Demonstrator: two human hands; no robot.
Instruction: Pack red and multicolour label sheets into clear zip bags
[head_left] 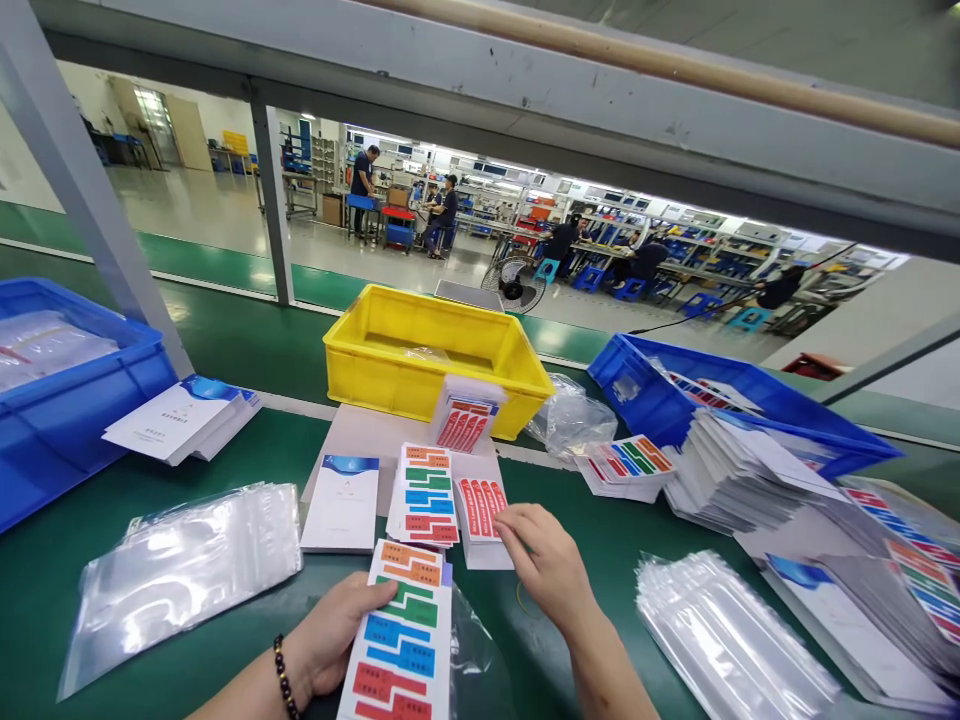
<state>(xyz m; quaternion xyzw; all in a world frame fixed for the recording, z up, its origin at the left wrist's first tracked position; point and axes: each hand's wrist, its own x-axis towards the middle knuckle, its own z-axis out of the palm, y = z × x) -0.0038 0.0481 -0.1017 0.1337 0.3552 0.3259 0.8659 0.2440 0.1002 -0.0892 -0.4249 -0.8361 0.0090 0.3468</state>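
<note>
My left hand (330, 630) is closed round a sheet of orange, green, blue and red stickers (401, 640), thumb on top, with a purplish edge showing behind it. My right hand (547, 560) pinches at the right edge of a stack of red sticker sheets (480, 505); how many sheets lie between the fingertips is hidden. Left of that stack is a pile of multicoloured sticker sheets (427, 490), and beside it a pile of white booklets with a blue top (341, 505). Part of a clear plastic bag (471, 635) shows beside the held sheet.
Clear bags lie in piles at left (187, 570) and right (735, 630). Behind stand a yellow bin (390, 385) and a blue bin (622, 375), with another blue bin (82, 420) at left. Stacked booklets (727, 470) crowd the right. A metal frame (274, 200) rises behind the bench.
</note>
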